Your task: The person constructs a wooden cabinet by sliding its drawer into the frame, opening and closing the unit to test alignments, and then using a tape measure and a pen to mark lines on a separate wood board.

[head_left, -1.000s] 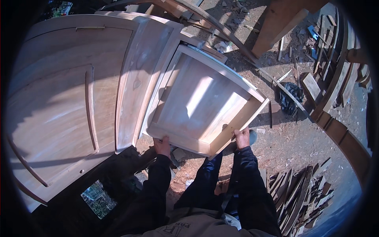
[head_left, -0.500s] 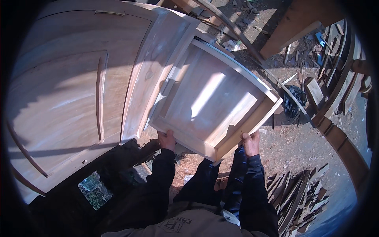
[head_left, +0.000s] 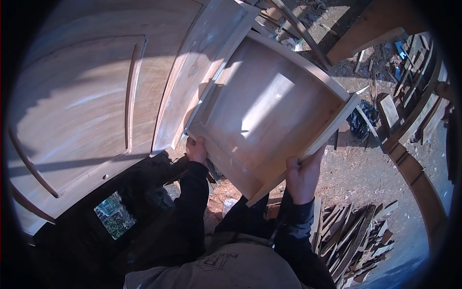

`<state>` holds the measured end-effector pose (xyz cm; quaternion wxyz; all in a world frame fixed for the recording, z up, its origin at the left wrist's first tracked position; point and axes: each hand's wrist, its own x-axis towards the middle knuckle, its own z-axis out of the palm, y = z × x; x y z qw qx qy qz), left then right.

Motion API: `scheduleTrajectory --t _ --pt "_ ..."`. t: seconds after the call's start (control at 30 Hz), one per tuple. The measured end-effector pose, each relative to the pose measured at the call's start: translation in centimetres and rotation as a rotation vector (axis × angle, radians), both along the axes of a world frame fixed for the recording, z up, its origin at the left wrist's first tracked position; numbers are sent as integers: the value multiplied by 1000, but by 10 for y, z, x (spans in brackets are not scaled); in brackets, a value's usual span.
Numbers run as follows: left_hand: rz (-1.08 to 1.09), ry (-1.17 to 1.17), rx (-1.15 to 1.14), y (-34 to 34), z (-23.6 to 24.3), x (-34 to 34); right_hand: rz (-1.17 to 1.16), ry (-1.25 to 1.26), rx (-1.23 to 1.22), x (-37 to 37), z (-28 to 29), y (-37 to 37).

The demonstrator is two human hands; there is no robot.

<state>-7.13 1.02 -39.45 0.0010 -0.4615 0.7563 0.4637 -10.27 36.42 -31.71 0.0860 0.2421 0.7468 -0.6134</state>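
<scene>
I grip a shallow, pale wooden drawer (head_left: pixel 279 115) with raised sides, tilted beside a wide wooden cabinet (head_left: pixel 77 115) with curved panels and mouldings. My left hand (head_left: pixel 197 150) is closed on the drawer's lower-left edge. My right hand (head_left: pixel 303 174) grips its near right side, thumb on top and fingers mostly hidden beneath. The drawer's left edge lies along a narrow raised panel (head_left: pixel 197 58) of the cabinet; whether they touch underneath I cannot tell.
A black plastic bag (head_left: pixel 363 120) and long boards (head_left: pixel 409 178) lie on the dirt at the right. Scrap wood (head_left: pixel 351 236) is piled at the lower right. A large brown board (head_left: pixel 370 24) juts in at the upper right. Below the cabinet is a dark gap.
The drawer and both my hands have risen in the picture, with my right hand coming closer to the camera. My grip holds, and the view of the cabinet has shifted up and rightward.
</scene>
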Motion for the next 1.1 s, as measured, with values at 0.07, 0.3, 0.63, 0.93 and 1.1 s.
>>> scheduleTrajectory --t 0.07,0.3,0.63,0.93,1.1 --pt "-23 -104 -50 6 2 0 10 -82 129 -3 9 -4" --pt "-106 -117 -358 8 -22 13 -53 -91 56 2 -15 3" --pt "338 228 929 88 -25 103 27 75 208 7 -33 0" --pt "624 332 1022 191 -54 128 168 -95 -163 24 -20 6" --pt "426 457 789 198 -44 135 250 31 -52 -9 -35 75"
